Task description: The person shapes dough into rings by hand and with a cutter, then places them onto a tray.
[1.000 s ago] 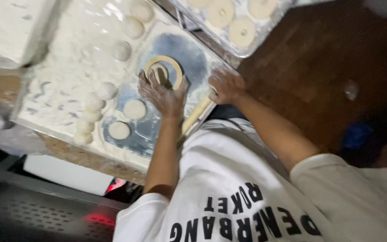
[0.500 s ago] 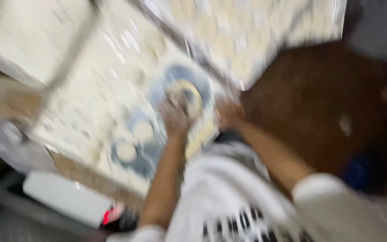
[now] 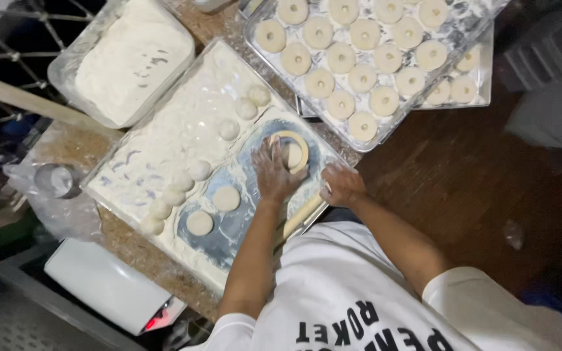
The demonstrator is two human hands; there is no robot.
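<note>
Left hand [image 3: 273, 174]: lying palm down with fingers spread wide, flat on a round piece of dough [image 3: 292, 155] ringed by a pale circular band, possibly a cutter or the dough's own rim; which one cannot be told. The fingers are pressing rather than gripping. The piece is sitting on the bare blue patch of the floured work tray [image 3: 164, 153], at its far right corner.

Right hand [image 3: 341, 185]: curling loosely into a half-closed fist at the near right edge of the same tray, just beside the left wrist. Whether it is clasping anything cannot be told. A pale wooden rolling pin [image 3: 302, 216] is lying along the tray edge just below it.

Flattened dough discs [image 3: 226, 198]: two are resting on the blue patch, nearer the person than the pressed piece.

Dough balls [image 3: 200, 170]: a loose row is running diagonally across the floured half of the tray, from far right to near left.

Metal tray of ring-shaped dough pieces [image 3: 385, 133]: standing beyond the work tray, its rows of rounds each showing a centre dimple or hole.

Clear tub of white flour [image 3: 133, 62]: sitting to the far left of the work tray.

White box-shaped device [image 3: 102, 286]: sitting at the near left, a small red light glowing at its corner.

Metal ring [image 3: 56, 180]: lying on crumpled clear plastic at the left.
</note>
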